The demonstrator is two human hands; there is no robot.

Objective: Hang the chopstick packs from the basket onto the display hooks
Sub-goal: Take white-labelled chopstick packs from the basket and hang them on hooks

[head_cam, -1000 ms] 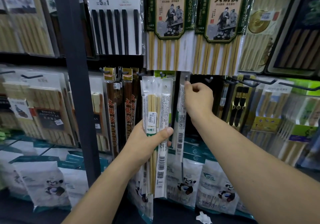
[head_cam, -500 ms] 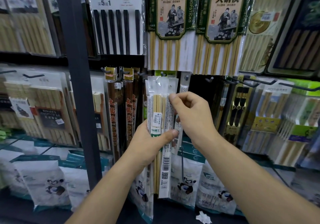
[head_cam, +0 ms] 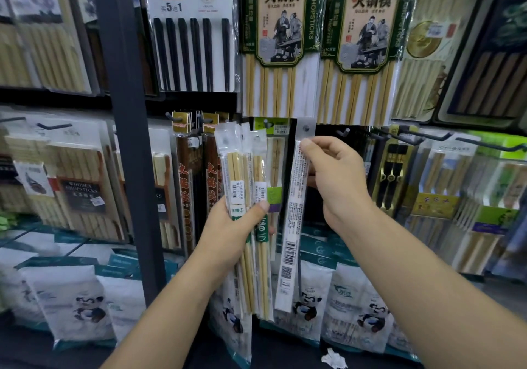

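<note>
Chopstick packs, slim clear-plastic sleeves of pale bamboo sticks [head_cam: 247,169], sit bunched in my left hand [head_cam: 236,226], thumb clamped across them. My right hand [head_cam: 333,180] pinches one white-labelled sleeve [head_cam: 293,220] just below its hang hole. It should be light, stiff lengthwise and slick. The black metal hook [head_cam: 343,133] beside my knuckles looks free, I think.

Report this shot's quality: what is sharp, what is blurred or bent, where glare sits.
Head view, centre: the single pack pinched by the right hand and the bundle in the left hand are sharp. Head view, left edge: the hanging packs are smeared. Head view: the dark post leans from wide-angle distortion; light is even, with faint sheen on the hot-pot packs.
</note>
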